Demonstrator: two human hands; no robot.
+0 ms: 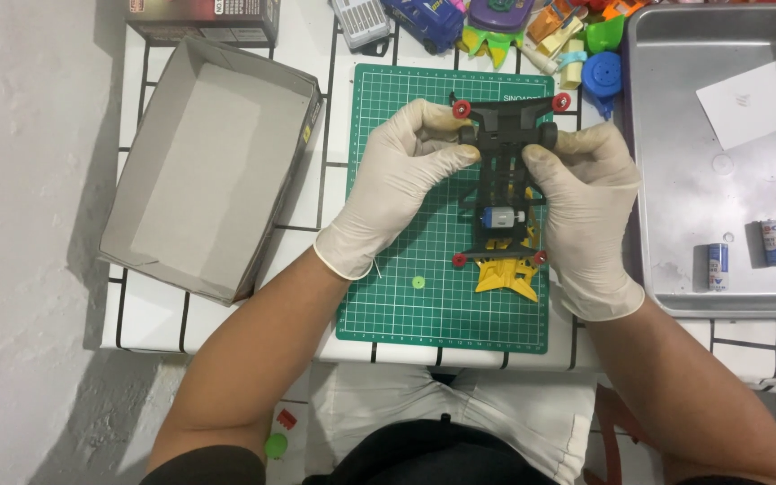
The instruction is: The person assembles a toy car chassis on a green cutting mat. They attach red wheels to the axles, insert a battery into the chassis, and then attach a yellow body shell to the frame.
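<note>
Both gloved hands, left hand (pixel 397 180) and right hand (pixel 586 202), pinch the black toy car frame (pixel 505 175) between their fingers above the green mat (pixel 406 310). Motor and rollers are fitted; yellow part (pixel 505 277) and small green gear (pixel 418 282) lie loose below the fingers.

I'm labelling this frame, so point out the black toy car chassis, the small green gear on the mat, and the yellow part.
black toy car chassis (pixel 503 157): head view, on its centre frame.
small green gear (pixel 418 282): head view, its middle.
yellow part (pixel 506 277): head view, its flat middle.
</note>
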